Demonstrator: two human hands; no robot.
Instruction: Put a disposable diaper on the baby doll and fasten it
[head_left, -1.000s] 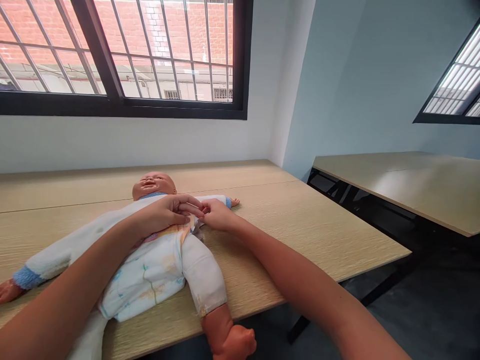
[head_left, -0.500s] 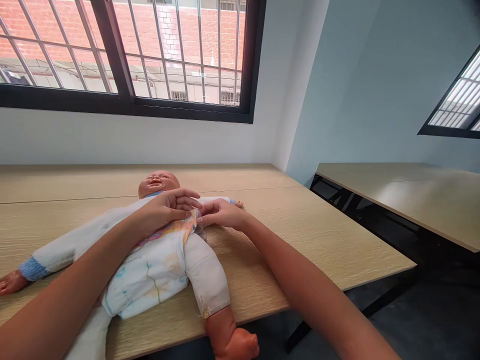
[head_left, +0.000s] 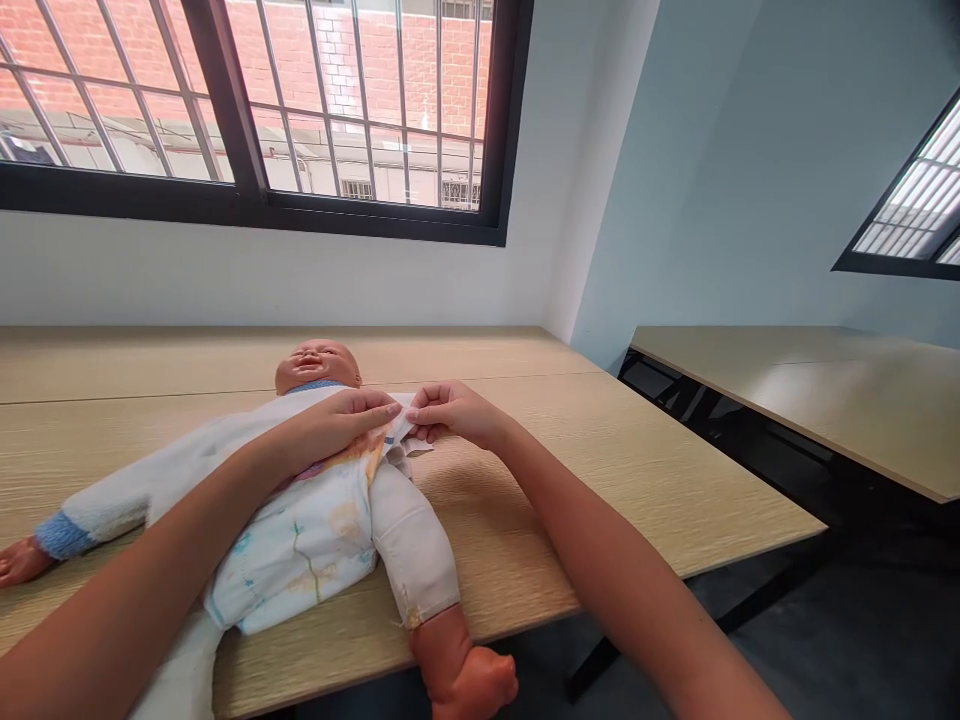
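Note:
A baby doll (head_left: 414, 545) lies on its back on the wooden table, head away from me, wearing a white top with blue cuffs. Around its hips is a white diaper (head_left: 300, 555) with a coloured print and an orange-pink waistband. My left hand (head_left: 349, 420) lies across the doll's belly, its thumb and fingers closed on the diaper's waist edge. Just to the right, my right hand (head_left: 454, 415) pinches the white side tab (head_left: 400, 424) of the diaper, pulled out beside the doll's hip. The doll's far arm is mostly hidden behind my hands.
The table (head_left: 600, 480) runs back to the wall below a barred window (head_left: 375, 215). A second table (head_left: 810, 390) stands to the right, past a gap with dark metal legs. One doll foot (head_left: 480, 680) hangs over the near table edge.
My right hand has moved slightly up and right, drawing the diaper's tab outward, so more of it shows. My left fingers have drawn in toward the thumb at the waist edge.

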